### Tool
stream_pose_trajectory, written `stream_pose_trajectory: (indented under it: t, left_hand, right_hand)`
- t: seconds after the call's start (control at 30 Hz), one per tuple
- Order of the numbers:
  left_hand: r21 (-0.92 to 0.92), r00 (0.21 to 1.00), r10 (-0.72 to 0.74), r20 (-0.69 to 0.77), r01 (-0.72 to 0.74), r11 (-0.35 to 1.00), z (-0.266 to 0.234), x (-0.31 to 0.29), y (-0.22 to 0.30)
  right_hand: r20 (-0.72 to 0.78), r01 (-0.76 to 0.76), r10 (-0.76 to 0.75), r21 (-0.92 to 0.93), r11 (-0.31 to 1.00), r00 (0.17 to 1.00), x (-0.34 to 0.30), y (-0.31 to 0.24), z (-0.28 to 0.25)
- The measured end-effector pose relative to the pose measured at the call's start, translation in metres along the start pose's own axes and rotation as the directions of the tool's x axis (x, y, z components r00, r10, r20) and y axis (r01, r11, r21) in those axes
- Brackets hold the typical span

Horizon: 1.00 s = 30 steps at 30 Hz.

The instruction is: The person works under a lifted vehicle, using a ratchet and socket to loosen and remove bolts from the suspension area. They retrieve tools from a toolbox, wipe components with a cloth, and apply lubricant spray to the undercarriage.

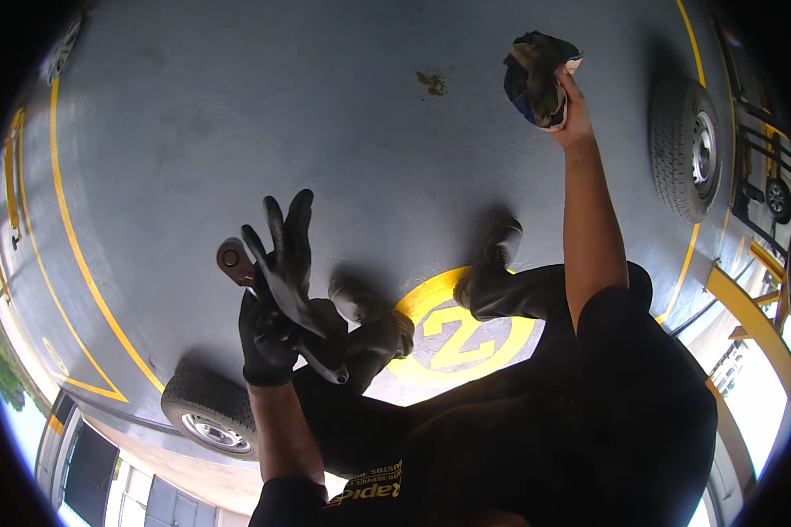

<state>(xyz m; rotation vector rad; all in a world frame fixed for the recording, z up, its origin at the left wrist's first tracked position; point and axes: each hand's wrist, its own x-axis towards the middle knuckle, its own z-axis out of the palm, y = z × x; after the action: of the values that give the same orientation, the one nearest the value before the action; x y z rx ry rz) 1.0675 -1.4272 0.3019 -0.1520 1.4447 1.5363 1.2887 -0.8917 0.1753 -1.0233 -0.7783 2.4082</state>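
At far left, we note a yellow line [79,255] curving down the grey floor [369,132]. At its lower end, a tyre [204,388] stands upright on its tread. Next, we see the round head of a brown tool [239,268] jutting out beside the black-gloved left hand [268,338]. Left grip: clamped on the tool and on a loose black glove [294,272], whose fingers point away from us, spread. A metal end shows below the glove; we cannot tell whether it belongs to the tool.

Near the middle, two dark boots [351,303] stand apart, with a round yellow marking [453,338] between them. Beyond, we record a small stain [431,83]. To its right, a crumpled, soiled rag [536,75] is in the bare right hand [576,114], arm outstretched. Right grip: closed on the rag's near edge. At right, a second tyre [677,158] stands upright.
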Motion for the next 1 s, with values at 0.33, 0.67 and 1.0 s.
stream_pose_trajectory:
  t: [0.33,0.67,1.0]
  left_hand:
    - [0.614,0.932,0.286,-0.224,-0.093,0.784,-0.009,-0.018,0.013]
    - [0.814,0.915,0.317,-0.249,0.02,0.58,-0.01,-0.002,0.007]
    - [0.409,0.973,0.22,-0.068,-0.174,0.896,0.027,0.068,0.016]
  right_hand:
    - [0.041,-0.098,-0.68,-0.982,-0.164,0.732,0.145,0.109,-0.048]
    - [0.124,-0.139,-0.483,-0.87,-0.473,0.867,0.173,0.262,-0.02]
    - [0.366,0.357,0.032,-0.88,-0.313,0.93,0.103,0.231,-0.032]
